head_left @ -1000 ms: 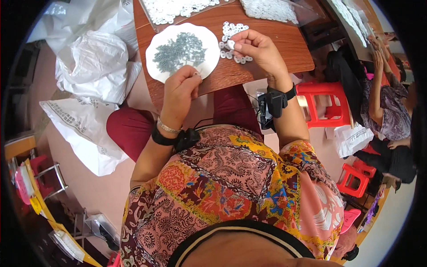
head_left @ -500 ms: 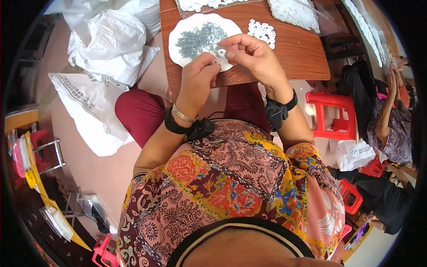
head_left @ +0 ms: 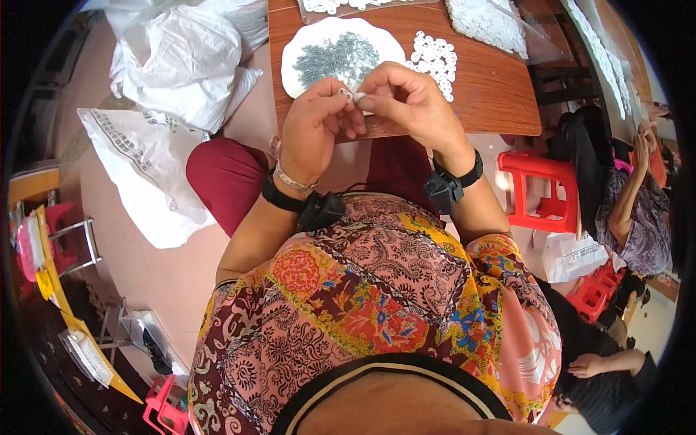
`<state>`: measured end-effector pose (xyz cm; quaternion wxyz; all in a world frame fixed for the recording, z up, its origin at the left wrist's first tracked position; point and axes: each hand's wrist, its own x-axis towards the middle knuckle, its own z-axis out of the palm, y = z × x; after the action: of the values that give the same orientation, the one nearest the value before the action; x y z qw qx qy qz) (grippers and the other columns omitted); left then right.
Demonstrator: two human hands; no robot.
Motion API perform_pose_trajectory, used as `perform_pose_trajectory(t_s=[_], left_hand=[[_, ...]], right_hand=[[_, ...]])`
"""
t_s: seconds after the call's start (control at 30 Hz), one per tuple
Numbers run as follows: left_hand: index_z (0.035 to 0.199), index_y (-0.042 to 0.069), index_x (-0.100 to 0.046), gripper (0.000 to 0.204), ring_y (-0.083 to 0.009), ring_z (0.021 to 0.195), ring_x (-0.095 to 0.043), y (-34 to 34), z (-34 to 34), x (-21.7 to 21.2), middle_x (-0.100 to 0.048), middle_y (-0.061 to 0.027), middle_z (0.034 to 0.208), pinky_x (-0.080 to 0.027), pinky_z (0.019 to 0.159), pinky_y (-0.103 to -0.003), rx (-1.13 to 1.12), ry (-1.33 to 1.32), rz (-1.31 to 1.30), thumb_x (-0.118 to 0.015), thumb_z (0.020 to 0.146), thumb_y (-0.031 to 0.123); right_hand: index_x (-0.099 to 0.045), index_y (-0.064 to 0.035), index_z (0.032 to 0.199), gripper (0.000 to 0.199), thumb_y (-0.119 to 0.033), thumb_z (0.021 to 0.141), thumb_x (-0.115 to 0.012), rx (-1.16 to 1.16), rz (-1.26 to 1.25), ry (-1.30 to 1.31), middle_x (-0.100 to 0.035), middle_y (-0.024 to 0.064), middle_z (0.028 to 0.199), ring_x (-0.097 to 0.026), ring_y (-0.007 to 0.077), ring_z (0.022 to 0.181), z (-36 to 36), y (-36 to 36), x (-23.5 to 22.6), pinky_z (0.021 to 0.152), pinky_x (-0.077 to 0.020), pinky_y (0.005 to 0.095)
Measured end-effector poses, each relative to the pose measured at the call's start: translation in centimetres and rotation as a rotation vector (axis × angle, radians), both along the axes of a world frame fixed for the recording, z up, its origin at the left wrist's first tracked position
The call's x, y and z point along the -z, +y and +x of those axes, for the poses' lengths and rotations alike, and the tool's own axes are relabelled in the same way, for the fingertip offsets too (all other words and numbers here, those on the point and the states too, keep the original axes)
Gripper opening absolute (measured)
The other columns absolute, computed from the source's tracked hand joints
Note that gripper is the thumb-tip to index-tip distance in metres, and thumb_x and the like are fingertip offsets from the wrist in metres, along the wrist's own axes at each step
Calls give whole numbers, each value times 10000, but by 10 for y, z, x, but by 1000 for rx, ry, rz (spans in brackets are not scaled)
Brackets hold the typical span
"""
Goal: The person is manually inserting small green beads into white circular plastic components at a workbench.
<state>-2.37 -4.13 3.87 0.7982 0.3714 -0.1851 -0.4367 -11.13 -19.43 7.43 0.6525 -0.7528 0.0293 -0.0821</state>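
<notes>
My left hand and my right hand meet at the near edge of a white scalloped plate. A tiny white part is pinched between my left thumb and fingertips. My right thumb and forefinger pinch a small white round piece, close against the left fingertips. Whether the two pieces touch I cannot tell. On the plate lies a heap of small grey slender parts. Right of the plate is a loose pile of white round pieces with holes.
The brown wooden table also bears a bag of white pieces at the far right. White sacks stand on the floor to the left. A red stool is at the right, with other people beyond.
My hands have come together, bringing the right hand's white round piece up to the left fingertips. The table and plate sit slightly farther right in view.
</notes>
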Motion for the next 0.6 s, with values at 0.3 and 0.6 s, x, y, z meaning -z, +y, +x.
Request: perform_pose_trajectory(t_s=[0.3,0.6], left_hand=[[764,74,-543,155,-62,548,-472,-2,-7,-3,-524,9,617,-339,508,-187,-151,-336,357,-476,875,159],[744,34,-555,124,-57,519,-450,-3,-8,-7,-490,17,588,-346,474,-207,-169,-333,379,-526,832,115]], right_hand=[[-663,-26,1022,176,-100,871,-609,100,211,95,-640,-2,793,-564,47,679,11,-9,11,643,-473,194],[-672,-26,1016,178,-107,874,-603,121,112,83,-631,-10,754,-557,45,668,9,-7,8,625,-465,188]])
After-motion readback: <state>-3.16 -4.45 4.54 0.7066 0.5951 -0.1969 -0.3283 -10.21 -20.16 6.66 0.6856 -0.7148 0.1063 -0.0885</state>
